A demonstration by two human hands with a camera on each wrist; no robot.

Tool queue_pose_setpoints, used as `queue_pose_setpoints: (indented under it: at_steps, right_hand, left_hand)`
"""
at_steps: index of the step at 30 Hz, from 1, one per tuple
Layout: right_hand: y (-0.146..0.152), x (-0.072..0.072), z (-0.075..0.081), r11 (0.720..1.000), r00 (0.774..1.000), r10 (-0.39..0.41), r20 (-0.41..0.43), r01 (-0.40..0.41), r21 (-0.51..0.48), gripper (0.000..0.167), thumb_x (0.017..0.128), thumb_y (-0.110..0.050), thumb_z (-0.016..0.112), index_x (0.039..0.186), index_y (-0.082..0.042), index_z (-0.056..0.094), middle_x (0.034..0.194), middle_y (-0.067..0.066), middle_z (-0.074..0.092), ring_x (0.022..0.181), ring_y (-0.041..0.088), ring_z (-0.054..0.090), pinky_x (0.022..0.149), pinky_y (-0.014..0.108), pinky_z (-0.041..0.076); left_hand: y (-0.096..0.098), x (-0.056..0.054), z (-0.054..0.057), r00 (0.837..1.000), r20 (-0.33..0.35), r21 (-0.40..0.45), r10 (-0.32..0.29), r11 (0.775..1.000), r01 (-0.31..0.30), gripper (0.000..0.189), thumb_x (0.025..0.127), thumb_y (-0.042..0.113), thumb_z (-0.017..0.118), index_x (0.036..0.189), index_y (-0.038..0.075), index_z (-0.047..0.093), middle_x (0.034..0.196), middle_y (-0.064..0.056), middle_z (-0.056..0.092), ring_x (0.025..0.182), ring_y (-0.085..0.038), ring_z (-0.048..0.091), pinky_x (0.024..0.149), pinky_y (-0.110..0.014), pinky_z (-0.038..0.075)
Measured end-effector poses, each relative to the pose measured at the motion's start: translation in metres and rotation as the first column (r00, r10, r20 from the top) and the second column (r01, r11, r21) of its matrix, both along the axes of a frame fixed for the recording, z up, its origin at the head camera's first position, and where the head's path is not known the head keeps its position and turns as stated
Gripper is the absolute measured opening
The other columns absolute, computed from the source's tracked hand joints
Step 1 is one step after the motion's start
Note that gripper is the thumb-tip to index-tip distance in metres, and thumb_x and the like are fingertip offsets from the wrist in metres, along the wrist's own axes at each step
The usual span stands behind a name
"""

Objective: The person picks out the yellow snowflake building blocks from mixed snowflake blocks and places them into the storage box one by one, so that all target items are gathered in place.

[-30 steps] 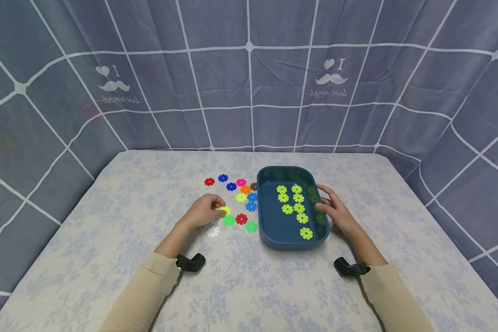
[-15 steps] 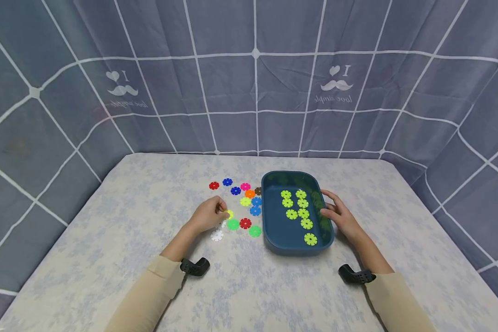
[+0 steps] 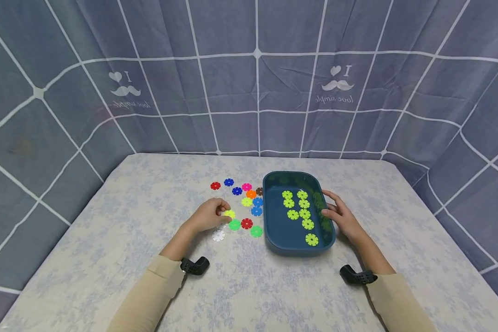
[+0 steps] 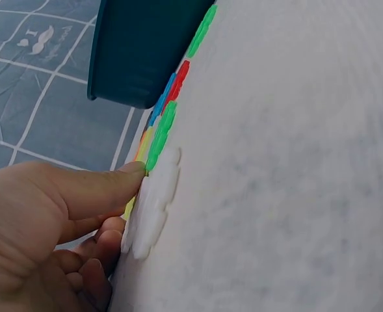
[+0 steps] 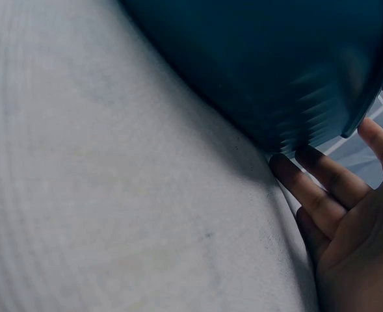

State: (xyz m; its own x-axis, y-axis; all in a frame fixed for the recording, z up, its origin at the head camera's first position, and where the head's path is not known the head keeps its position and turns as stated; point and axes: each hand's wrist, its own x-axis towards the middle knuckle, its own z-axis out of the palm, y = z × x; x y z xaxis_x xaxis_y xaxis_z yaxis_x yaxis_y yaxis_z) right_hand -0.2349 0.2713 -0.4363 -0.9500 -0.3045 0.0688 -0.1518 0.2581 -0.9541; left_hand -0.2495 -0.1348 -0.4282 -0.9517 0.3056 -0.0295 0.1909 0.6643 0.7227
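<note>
In the head view my left hand (image 3: 209, 215) has its thumb and index finger at opposite edges of a yellow snowflake disc (image 3: 229, 214). Seen from the left wrist, the thumb (image 4: 116, 185) lies over the near side, with the other fingers bent beneath. A green disc (image 3: 234, 224) and a white disc (image 3: 218, 235) lie close by. My right hand (image 3: 342, 220) holds the right wall of a dark teal tub (image 3: 271, 237), thumb over the rim and fingers along the outside. Several yellow-green discs (image 3: 308, 224) lie flat inside the tub.
Left of the tub are more discs, among them red (image 3: 246, 223), dark blue (image 3: 237, 191), pink (image 3: 246, 186), orange (image 3: 251, 194) and light blue (image 3: 256, 210). A brown disc (image 3: 259, 191) sits against the tub's wall. A grey-blue checked curtain (image 3: 286, 83) hangs behind the table (image 3: 162, 184).
The left thumb and index finger have parted slightly, showing more of the yellow disc. The right hand stays on the tub. The whole head view has shifted a little.
</note>
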Motion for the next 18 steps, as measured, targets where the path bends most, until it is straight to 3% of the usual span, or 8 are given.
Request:
queue_pose_setpoints:
  at_steps: [3,7,11,18]
  right_hand:
    - [-0.0002,0.0003,0.0002,1.000,1.000,-0.002,0.002,0.002,0.002,0.062,0.103,-0.014,0.048,0.156,-0.010,0.015,0.142,0.030,0.043,0.122,0.029,0.055,0.094,0.030,0.044]
    - [0.0009,0.0006,0.0002,1.000,1.000,-0.001,0.004,0.001,-0.009,0.062,0.103,-0.014,0.047,0.155,-0.009,0.014,0.142,0.031,0.043,0.117,0.021,0.057,0.091,0.026,0.044]
    - [0.0009,0.0002,0.0008,1.000,1.000,0.004,0.004,-0.004,-0.021,0.062,0.103,-0.014,0.047,0.156,-0.009,0.014,0.142,0.031,0.043,0.113,0.011,0.058,0.090,0.022,0.044]
    - [0.0000,-0.0001,0.0009,0.999,1.000,0.011,0.015,-0.011,-0.030,0.062,0.103,-0.014,0.048,0.156,-0.010,0.014,0.142,0.031,0.043,0.111,0.008,0.058,0.089,0.022,0.045]
  left_hand:
    - [0.0000,-0.0004,0.0005,1.000,0.000,-0.019,0.002,1.000,-0.002,0.024,0.084,0.010,0.077,0.102,0.002,0.063,0.090,-0.005,0.055,0.080,-0.019,0.046,0.073,-0.034,0.042]
    - [0.0016,-0.0012,0.0003,1.000,0.004,-0.021,0.015,1.000,-0.015,0.025,0.084,0.010,0.077,0.102,0.003,0.060,0.089,-0.005,0.053,0.079,-0.020,0.046,0.073,-0.033,0.041]
    - [0.0015,-0.0015,-0.0001,1.000,-0.017,0.004,0.008,1.000,-0.008,0.026,0.084,0.008,0.076,0.101,0.005,0.056,0.088,-0.005,0.051,0.078,-0.020,0.045,0.072,-0.033,0.040]
    - [-0.0017,0.0009,-0.0006,1.000,-0.026,0.055,0.011,0.998,-0.009,0.022,0.087,0.006,0.071,0.102,0.006,0.056,0.085,-0.004,0.050,0.075,-0.019,0.045,0.068,-0.033,0.038]
